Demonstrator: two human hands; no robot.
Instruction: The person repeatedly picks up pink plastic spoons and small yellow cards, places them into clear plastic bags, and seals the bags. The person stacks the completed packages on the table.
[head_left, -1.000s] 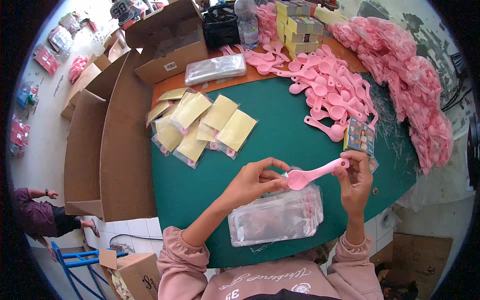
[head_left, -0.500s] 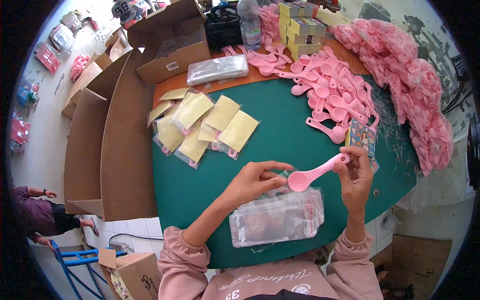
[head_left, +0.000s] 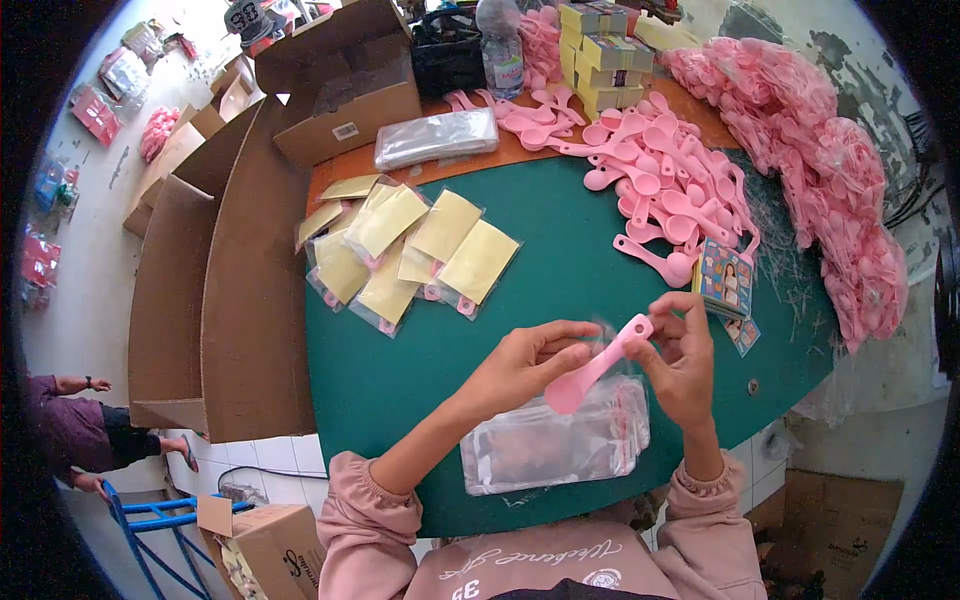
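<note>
A pink plastic spoon (head_left: 577,388) slants over the middle of the table, its bowl toward the lower left. Thumb and fingers of my right hand (head_left: 686,362) pinch the handle near its holed end. Close beside the spoon, my left hand (head_left: 522,365) has its fingers curled around a thin clear plastic bag, which is barely visible. Below both hands lies a stack of clear plastic bags (head_left: 545,450). To the right of my right hand is a stack of colourful printed cards (head_left: 722,277), with a heap of pink spoons (head_left: 665,170) behind it.
Several bagged yellow cards (head_left: 440,228) lie at the left. Cardboard boxes (head_left: 255,290) stand along the left edge. More clear bags (head_left: 436,138), a water bottle (head_left: 502,60) and card stacks (head_left: 612,62) sit at the back. Bulky bags of pink spoons (head_left: 810,160) line the right side.
My right hand has brought the spoon left and turned it more upright, its bowl dropping lower. My left hand's fingers have come closer to the spoon.
</note>
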